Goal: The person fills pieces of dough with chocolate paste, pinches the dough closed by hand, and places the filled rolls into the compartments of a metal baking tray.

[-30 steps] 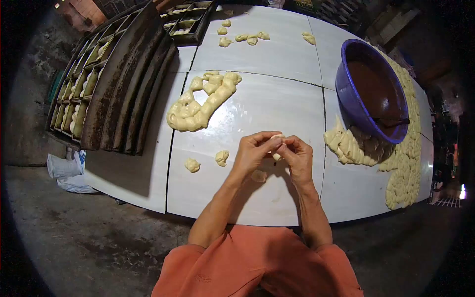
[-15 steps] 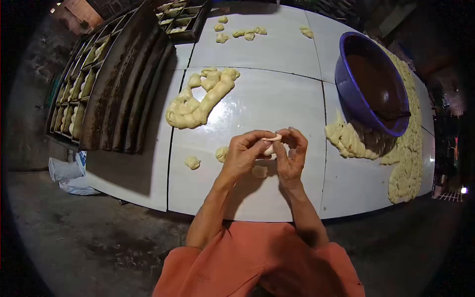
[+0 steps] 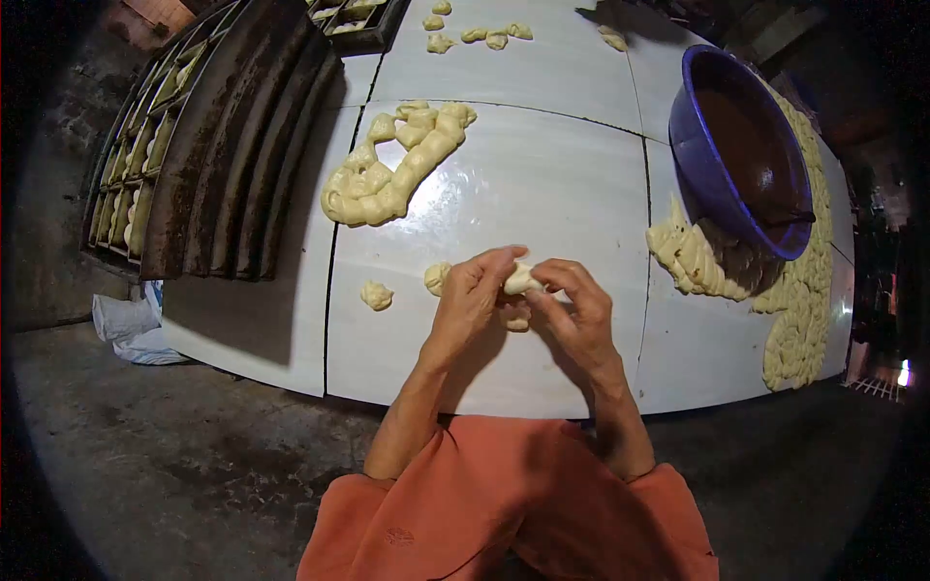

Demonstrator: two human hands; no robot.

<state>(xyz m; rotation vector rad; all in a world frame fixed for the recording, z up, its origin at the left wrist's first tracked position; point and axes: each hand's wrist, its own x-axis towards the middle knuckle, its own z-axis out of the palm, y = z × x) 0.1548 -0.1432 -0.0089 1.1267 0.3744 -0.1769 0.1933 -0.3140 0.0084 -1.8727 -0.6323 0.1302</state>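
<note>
Cream-coloured dough piece (image 3: 521,281), held just above a white table (image 3: 562,194); the left hand (image 3: 475,290) and right hand (image 3: 578,302) pinch its two ends, fingers nearly closed. It looks light, soft and easily torn, best held gently there. Leftward lie dough lumps (image 3: 376,295); rightward, a blue bowl (image 3: 696,160).

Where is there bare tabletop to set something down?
Free: the tabletop between dough coil and blue basin; also between the right hand and the spread dough. Crowded: upper left, under stacked trays; right, under basin and dough.
</note>
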